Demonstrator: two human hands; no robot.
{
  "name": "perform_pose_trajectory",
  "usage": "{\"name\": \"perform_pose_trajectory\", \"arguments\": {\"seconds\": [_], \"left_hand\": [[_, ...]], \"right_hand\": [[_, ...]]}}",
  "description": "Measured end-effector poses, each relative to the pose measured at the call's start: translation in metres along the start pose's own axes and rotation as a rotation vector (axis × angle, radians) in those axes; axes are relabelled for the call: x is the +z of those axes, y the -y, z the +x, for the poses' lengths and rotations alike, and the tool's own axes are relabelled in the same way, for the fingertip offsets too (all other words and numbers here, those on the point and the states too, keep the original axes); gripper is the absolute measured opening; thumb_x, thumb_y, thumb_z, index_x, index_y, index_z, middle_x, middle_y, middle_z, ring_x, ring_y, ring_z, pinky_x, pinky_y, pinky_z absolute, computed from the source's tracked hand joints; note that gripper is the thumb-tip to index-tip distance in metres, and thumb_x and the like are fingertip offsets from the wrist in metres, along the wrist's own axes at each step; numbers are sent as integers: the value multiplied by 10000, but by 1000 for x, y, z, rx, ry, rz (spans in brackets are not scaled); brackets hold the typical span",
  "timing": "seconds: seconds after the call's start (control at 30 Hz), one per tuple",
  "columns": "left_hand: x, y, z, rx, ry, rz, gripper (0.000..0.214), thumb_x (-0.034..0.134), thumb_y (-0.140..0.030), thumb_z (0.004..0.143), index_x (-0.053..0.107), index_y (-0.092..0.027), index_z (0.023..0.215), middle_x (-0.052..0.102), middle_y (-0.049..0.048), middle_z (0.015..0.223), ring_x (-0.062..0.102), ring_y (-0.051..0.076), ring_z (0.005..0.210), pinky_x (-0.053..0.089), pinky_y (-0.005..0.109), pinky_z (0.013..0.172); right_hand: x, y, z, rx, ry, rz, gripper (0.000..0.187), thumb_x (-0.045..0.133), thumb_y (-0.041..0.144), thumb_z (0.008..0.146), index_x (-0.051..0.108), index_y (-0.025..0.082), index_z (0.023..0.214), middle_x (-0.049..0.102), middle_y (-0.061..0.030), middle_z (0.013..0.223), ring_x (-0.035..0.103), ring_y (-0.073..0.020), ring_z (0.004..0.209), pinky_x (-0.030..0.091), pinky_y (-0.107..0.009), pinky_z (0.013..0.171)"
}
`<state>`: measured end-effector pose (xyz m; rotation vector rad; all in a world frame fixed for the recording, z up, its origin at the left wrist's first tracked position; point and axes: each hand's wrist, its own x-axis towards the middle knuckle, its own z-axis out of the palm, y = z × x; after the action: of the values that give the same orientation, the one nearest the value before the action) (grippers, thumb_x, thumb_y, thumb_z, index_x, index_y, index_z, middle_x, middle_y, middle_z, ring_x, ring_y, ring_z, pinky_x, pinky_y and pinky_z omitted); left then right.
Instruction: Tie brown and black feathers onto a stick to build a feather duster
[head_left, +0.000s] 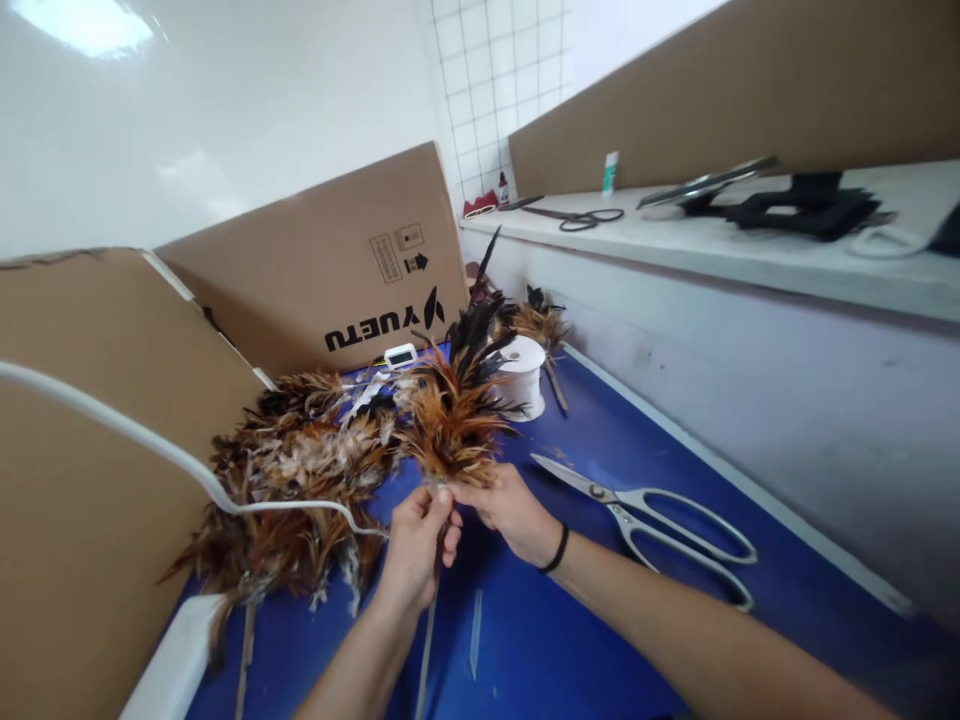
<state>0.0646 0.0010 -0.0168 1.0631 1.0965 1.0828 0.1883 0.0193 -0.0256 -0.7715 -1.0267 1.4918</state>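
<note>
My left hand (417,545) and my right hand (510,512) meet at the base of a bunch of brown and black feathers (456,415), both with fingers pinched round it. A thin stick (427,650) runs down from the bunch below my left hand. My right wrist bears a black band. A big heap of brown feathers (289,490) lies on the blue table (570,640) just left of my hands. Large silver scissors (652,515) lie shut to the right of my right hand.
A white spool (525,375) stands behind the bunch. Cardboard panels (330,270) wall the left and back. A white cable (150,440) crosses the left side. A raised grey shelf (720,250) at right carries black scissors (581,217), a small tube and dark objects.
</note>
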Motion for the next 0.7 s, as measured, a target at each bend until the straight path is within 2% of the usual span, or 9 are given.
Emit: {"name": "perform_pose_trajectory", "arguments": {"seconds": [0.1, 0.17, 0.33, 0.47, 0.57, 0.7], "left_hand": [[-2, 3, 4, -30, -20, -25, 406, 666, -491, 707, 484, -129, 672, 450, -55, 557, 319, -1, 359, 205, 123, 296], [-3, 4, 7, -43, -24, -37, 434, 676, -514, 686, 473, -131, 661, 436, -62, 549, 288, -10, 354, 169, 120, 298], [-4, 3, 7, -60, -49, -54, 483, 671, -570, 658, 441, -146, 673, 424, -73, 535, 258, -12, 349, 147, 119, 300], [-5, 4, 7, -60, -53, -75, 493, 659, -590, 659, 422, -158, 688, 397, -85, 535, 237, -12, 344, 143, 118, 294], [-5, 5, 8, -67, -43, -112, 500, 652, -605, 654, 427, -161, 708, 381, -92, 534, 216, -14, 338, 135, 115, 290], [-6, 4, 8, -71, -9, -185, 484, 670, -583, 654, 447, -157, 717, 358, -98, 513, 178, -18, 324, 117, 113, 283]], "right_hand": [[0, -4, 3, -14, -48, -47, 284, 726, 376, 646, 587, 130, 629, 565, 5, 593, 497, -117, 598, 385, -265, 610], [-1, -4, 4, -22, -22, -90, 280, 693, 384, 673, 591, 124, 648, 579, -5, 611, 507, -132, 623, 391, -284, 648], [-6, 0, 6, -58, 82, -242, 250, 622, 384, 721, 578, 141, 680, 564, 14, 627, 486, -124, 627, 381, -263, 627], [-10, -1, 8, -50, 8, -341, 237, 634, 368, 689, 552, 150, 646, 527, 26, 591, 449, -104, 571, 356, -246, 569], [-8, -2, 9, -45, -48, -301, 249, 653, 373, 664, 544, 153, 623, 523, 23, 586, 451, -103, 563, 351, -248, 559], [-4, 0, 7, -15, -48, -143, 315, 718, 406, 617, 531, 152, 610, 522, 30, 583, 447, -86, 555, 354, -238, 550]]}}
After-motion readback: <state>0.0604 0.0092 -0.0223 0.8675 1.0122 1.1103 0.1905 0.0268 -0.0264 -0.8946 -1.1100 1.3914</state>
